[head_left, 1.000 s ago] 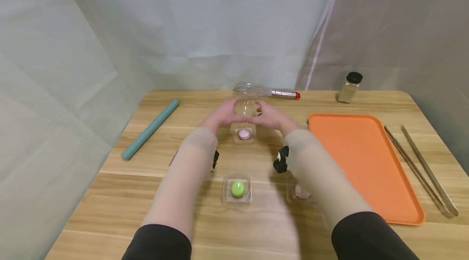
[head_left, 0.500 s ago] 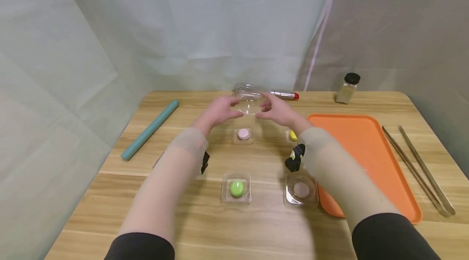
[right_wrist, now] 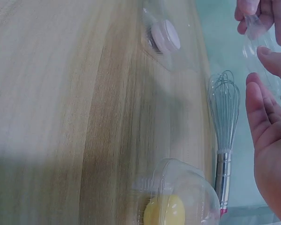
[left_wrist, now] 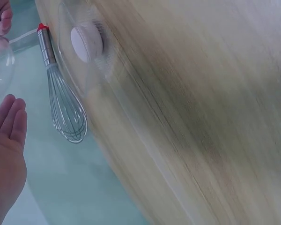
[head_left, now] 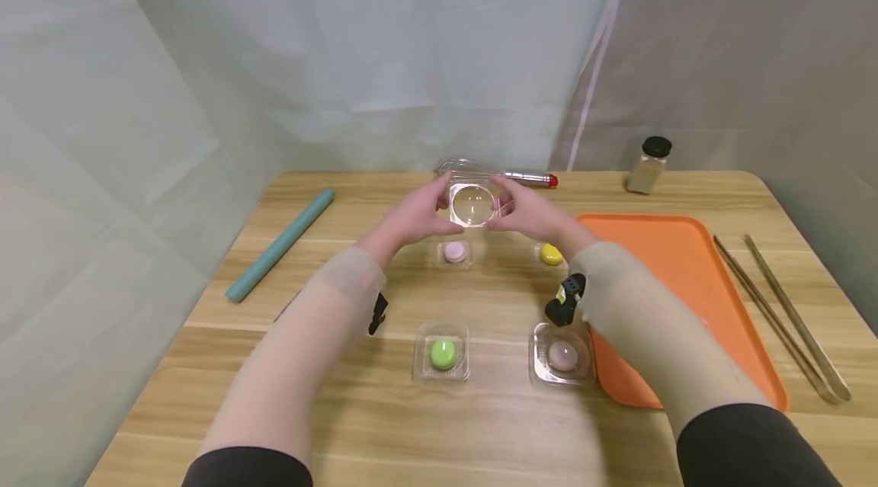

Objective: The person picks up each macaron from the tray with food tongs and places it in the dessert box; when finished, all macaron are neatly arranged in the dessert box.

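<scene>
Both hands hold a clear plastic domed lid (head_left: 473, 206) above the far part of the table. My left hand (head_left: 416, 214) grips its left side, and my right hand (head_left: 530, 213) has the right side between thumb and fingers. Close below, a pale pink macaron (head_left: 454, 251) sits in a clear square tray whose top is uncovered. To its right is a yellow macaron (head_left: 551, 254), under a clear dome (right_wrist: 196, 192) in the right wrist view. Nearer the body are a green macaron (head_left: 443, 354) and a pale macaron (head_left: 563, 356), each in a clear plastic box.
A whisk (head_left: 501, 173) with a red end lies along the back edge. The teal rolling pin (head_left: 281, 245) is at the left. On the right are an orange tray (head_left: 645, 266), metal tongs (head_left: 782, 312) and a black-capped jar (head_left: 648, 165). A curtain (head_left: 425, 52) hangs behind.
The hands have moved apart and slightly right, and the lid between them now faces the camera more. The forearms have spread, uncovering the yellow macaron and the pale macaron's box.
</scene>
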`<state>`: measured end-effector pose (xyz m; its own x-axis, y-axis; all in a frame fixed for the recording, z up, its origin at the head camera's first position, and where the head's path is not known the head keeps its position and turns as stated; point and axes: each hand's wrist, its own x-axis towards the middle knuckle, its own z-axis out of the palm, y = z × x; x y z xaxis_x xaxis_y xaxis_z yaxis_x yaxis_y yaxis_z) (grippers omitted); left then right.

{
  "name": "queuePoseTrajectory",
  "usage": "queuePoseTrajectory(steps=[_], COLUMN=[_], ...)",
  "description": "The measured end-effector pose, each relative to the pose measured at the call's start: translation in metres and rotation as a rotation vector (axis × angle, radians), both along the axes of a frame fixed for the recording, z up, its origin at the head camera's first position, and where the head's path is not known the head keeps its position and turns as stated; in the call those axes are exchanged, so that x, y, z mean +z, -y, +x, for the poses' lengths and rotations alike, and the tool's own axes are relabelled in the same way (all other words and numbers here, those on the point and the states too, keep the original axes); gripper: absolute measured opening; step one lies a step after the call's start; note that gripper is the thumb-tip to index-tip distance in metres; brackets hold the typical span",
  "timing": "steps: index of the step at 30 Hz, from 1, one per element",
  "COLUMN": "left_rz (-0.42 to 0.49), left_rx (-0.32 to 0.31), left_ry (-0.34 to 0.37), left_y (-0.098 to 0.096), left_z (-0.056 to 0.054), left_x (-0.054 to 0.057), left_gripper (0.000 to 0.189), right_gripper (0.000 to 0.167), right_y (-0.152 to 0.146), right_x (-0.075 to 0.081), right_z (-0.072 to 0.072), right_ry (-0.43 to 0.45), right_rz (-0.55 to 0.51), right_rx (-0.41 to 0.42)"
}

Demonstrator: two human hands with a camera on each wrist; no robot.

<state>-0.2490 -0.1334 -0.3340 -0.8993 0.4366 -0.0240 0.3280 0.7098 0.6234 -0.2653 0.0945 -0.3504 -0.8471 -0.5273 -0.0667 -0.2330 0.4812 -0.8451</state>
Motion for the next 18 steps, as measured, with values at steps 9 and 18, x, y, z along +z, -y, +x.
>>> queuePoseTrajectory(steps=[9, 18], left_rz=[-0.051, -0.118], left_rx=[-0.024, -0.089], left_ry=[-0.159, -0.352], left_y=[0.003, 0.011], left_z=[0.004, 0.013], left_x=[-0.001, -0.001], left_gripper=[0.092, 0.09], right_gripper=[0.084, 0.055], right_y=[0.003, 0.003], right_x=[0.001, 0.002], right_z=[0.006, 0.008], right_ry=[0.118, 0.44], right_rz=[-0.192, -0.53], right_rx=[0.002, 0.049])
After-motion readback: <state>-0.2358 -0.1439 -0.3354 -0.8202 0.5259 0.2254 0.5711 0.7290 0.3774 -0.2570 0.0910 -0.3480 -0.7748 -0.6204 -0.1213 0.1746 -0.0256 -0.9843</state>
